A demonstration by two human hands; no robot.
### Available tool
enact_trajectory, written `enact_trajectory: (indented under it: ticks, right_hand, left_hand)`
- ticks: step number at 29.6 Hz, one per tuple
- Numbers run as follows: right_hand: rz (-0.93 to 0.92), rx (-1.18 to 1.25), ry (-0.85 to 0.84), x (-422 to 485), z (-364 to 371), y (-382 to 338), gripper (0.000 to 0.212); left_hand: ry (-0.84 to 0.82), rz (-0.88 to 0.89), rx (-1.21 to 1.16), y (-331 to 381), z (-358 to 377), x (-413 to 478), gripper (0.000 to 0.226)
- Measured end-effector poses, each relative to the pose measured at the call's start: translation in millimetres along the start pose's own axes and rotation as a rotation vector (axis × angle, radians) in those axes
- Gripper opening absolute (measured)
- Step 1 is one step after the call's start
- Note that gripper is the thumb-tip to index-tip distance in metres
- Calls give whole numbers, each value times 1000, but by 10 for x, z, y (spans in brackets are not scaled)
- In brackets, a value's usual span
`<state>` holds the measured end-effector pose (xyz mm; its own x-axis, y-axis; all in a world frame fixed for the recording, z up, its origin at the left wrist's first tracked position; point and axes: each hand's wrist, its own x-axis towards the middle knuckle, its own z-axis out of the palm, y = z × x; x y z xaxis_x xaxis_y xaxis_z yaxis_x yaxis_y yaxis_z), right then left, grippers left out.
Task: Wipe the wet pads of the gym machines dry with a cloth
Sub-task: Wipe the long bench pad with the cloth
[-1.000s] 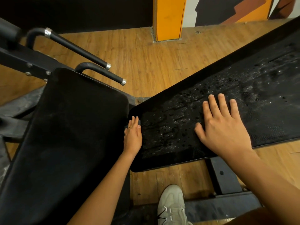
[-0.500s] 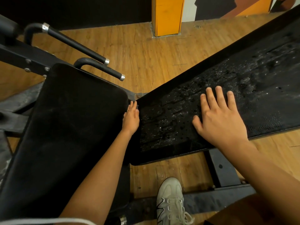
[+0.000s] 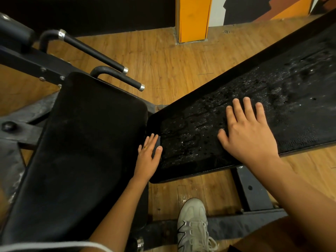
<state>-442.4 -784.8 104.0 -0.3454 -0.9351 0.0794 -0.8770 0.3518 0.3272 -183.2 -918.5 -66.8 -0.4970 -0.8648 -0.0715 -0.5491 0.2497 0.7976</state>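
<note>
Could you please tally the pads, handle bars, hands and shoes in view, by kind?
Pads: 2, left pad, right pad
Handle bars: 2, far handle bar, near handle bar
Hands: 2, left hand, right hand
Shoes: 1, shoe
Total: 7

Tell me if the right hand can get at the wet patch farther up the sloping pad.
Probably yes: the right hand lies flat on the wet pad, and nothing stands between it and the wet patch farther up.

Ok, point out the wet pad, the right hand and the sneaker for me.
wet pad (image 3: pixel 190 135): head view, droplet-covered top surface near its left end.
right hand (image 3: pixel 249 140): head view, back of the hand, flat on the pad.
pale sneaker (image 3: pixel 192 215): head view, its upper.
</note>
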Motion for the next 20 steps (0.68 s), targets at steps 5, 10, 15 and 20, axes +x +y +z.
enact_trajectory:
  ticks: [5, 10, 15, 20]
  right_hand:
    - [7, -3, 1, 11, 8, -1, 78]
    - [9, -5, -3, 6, 12, 2, 77]
    - [9, -7, 1, 10, 15, -7, 77]
    - [5, 1, 12, 19, 16, -5, 77]
  left_hand:
    - [98, -82, -81, 59, 169, 38, 48]
    - [85, -54, -42, 112, 124, 258, 49]
    - [112, -103, -32, 165, 77, 800, 49]
    - [92, -137, -34, 215, -24, 1284, 48]
